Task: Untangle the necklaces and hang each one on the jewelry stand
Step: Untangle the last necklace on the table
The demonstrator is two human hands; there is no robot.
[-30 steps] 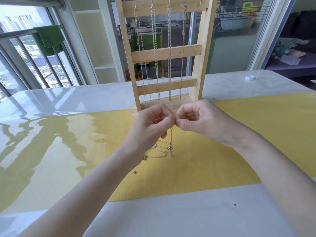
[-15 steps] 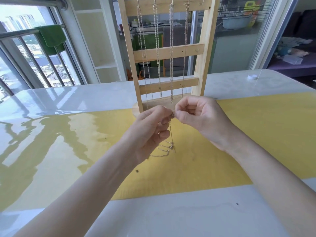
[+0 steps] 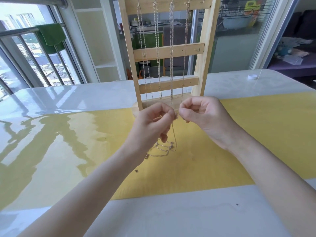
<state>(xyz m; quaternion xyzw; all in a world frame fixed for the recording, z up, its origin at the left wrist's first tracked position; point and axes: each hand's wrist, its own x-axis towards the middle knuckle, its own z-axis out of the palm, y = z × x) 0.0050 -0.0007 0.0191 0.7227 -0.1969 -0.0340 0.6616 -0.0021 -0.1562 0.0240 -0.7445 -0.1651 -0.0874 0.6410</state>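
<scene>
A thin necklace chain hangs at frame centre from a pinch point between the two hands, its lower length lying in loose coils on the yellow mat. The left hand is closed, thumb and forefinger pinching the chain's upper end; the right hand is likewise curled, fingertips nipping the chain just beside the left. Compared with half a second earlier, the hands have parted slightly and the grip point sits a little higher against the stand's base, so slightly more chain hangs free. This suggests the strand is nearly free of tangles, or that its clasp is being worked; which cannot be told. Behind, in the upper centre, the wooden jewelry stand already carries four hung necklaces; a hook at its upper right appears vacant.
</scene>
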